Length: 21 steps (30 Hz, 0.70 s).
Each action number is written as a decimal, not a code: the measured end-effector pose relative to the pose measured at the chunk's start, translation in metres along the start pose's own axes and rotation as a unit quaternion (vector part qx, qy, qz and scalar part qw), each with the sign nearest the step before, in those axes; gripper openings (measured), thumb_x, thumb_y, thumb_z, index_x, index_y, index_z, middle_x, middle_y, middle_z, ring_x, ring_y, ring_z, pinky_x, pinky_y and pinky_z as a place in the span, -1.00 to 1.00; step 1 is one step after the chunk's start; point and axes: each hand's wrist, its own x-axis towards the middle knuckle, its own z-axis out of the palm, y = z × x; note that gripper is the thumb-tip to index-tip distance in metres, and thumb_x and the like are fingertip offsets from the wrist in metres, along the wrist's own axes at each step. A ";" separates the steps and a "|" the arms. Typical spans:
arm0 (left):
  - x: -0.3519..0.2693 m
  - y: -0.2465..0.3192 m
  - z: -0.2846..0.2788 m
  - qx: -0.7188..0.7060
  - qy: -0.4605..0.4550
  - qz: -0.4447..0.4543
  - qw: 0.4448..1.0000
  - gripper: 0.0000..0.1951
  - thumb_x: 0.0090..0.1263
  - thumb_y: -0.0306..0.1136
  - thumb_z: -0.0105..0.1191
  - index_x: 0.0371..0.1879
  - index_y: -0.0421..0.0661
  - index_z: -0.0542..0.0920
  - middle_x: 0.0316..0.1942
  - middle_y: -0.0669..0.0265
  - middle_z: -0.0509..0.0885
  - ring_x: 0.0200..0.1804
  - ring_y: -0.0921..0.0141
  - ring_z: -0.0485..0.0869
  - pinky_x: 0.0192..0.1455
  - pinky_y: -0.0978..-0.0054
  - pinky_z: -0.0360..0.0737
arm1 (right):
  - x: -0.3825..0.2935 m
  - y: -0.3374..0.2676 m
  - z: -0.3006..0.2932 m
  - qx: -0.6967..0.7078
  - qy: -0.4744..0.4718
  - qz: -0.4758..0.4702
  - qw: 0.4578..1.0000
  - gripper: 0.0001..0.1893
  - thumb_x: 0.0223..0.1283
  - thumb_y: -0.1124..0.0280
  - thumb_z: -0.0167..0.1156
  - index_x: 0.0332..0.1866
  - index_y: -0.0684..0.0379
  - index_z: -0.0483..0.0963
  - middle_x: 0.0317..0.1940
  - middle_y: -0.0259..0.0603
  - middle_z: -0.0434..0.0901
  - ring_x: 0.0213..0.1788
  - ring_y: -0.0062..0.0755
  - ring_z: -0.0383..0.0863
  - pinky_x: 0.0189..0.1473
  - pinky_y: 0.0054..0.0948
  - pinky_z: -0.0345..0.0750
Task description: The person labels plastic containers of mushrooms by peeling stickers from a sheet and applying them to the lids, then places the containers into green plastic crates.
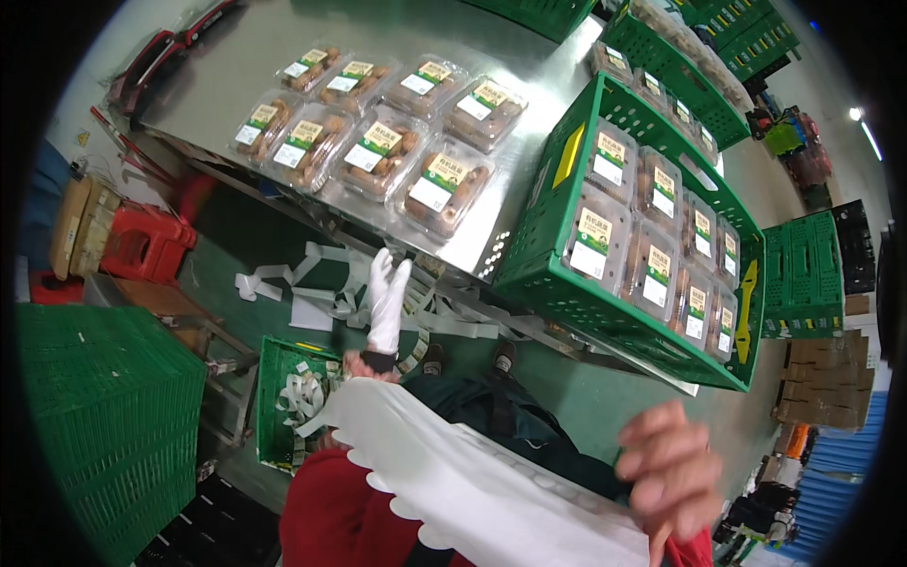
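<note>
My left hand (386, 305), in a white glove with a dark band at the wrist, reaches towards the table edge, its fingers apart with nothing visible between them. My bare right hand (669, 471) is blurred at lower right, fingers curled, beside the end of a wide white strip (482, 489) with a scalloped edge; whether it grips the strip is unclear. The strip crosses before my body to near my left wrist. Clear plastic packs of brown produce (375, 152) with green and white labels lie in two rows on the metal table (234, 35).
A green crate (538, 248) of labelled packs stands tilted in view at the table's right end. Loose pale strips (453, 326) lie on the floor. A green crate (266, 404) holds more strips. Stacked green crates (113, 397) stand at left, cardboard (822, 383) at right.
</note>
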 end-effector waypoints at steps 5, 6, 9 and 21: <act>-0.056 0.085 -0.034 -0.185 -0.126 -0.079 0.971 -0.51 0.54 -0.22 -0.15 0.34 -0.26 0.31 0.20 0.11 0.52 0.27 0.33 0.49 0.33 0.34 0.35 | 0.008 -0.009 -0.034 -0.021 -0.108 -0.014 0.994 -0.74 0.39 0.26 0.13 0.05 0.15 0.51 -0.19 -0.14 0.70 -0.30 -0.36 0.67 -0.30 -0.44 0.61; -0.068 0.097 -0.040 -0.225 -0.156 -0.054 0.960 -0.48 0.51 -0.25 -0.14 0.37 -0.27 0.26 0.25 0.05 0.47 0.32 0.26 0.44 0.38 0.27 0.31 | 0.009 -0.014 -0.041 -0.055 -0.111 0.027 0.992 -0.83 0.38 0.35 0.14 -0.07 0.17 0.57 -0.24 -0.19 0.72 -0.31 -0.39 0.69 -0.30 -0.49 0.60; -0.092 0.136 -0.038 -0.331 -0.251 0.027 0.909 -0.30 0.35 -0.27 -0.06 0.45 -0.31 0.10 0.40 -0.10 0.28 0.47 0.08 0.24 0.52 0.09 0.13 | -0.003 -0.006 -0.061 -0.053 -0.089 0.003 0.995 -0.85 0.14 0.50 0.23 -0.20 0.31 0.56 -0.35 -0.14 0.67 -0.44 -0.29 0.64 -0.43 -0.43 0.57; -0.109 0.249 0.098 -0.332 -0.272 0.084 0.899 0.02 0.20 -0.08 0.37 0.51 -0.15 -0.03 0.23 -0.02 0.49 0.26 0.28 0.51 0.32 0.29 0.45 | -0.100 0.027 -0.092 0.032 0.330 0.421 0.844 -0.90 0.32 0.50 0.20 -0.18 0.32 0.51 -0.35 -0.42 0.59 -0.30 -0.74 0.50 -0.21 -0.67 0.43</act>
